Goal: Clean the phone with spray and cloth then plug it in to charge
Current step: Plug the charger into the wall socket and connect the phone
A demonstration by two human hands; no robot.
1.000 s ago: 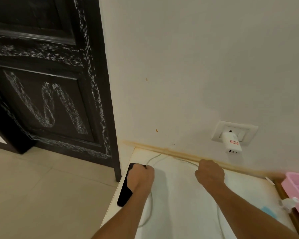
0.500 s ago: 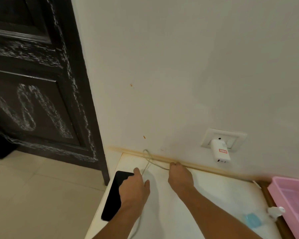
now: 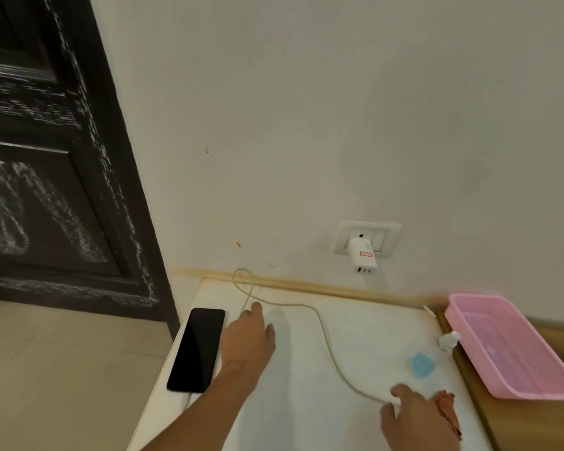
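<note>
Since the earlier frame the right hand [image 3: 417,418] has come away from the strip along the wall and drawn back toward the near right of the white tabletop [image 3: 355,323], and the cable [image 3: 323,323] now trails out across the surface in a long curve where before it lay bunched near the wall; the left hand [image 3: 249,340] has lifted off the phone [image 3: 197,349] and lies just beside it, fingers loosely spread, forefinger touching the cable near its small loop by the wall; whether it pinches the cable I cannot tell. The right hand is half open, thumb and forefinger closing about the near end of the cable, though a firm hold is not plain. The phone lies flat, screen dark, at the left edge of the tabletop, with a thin line under its near end that may be the cable already seated; this is too small to be sure. The charger [image 3: 362,255] sits in the wall socket [image 3: 388,236] with its ports showing nothing plugged in. The spray bottle [image 3: 433,356] lies on its side and a reddish cloth [image 3: 446,408] lies under the right hand, beside the pink basket [image 3: 515,353]; so cleaning looks finished, and what remains, I judge, is carrying the free cable end to the charger.
</note>
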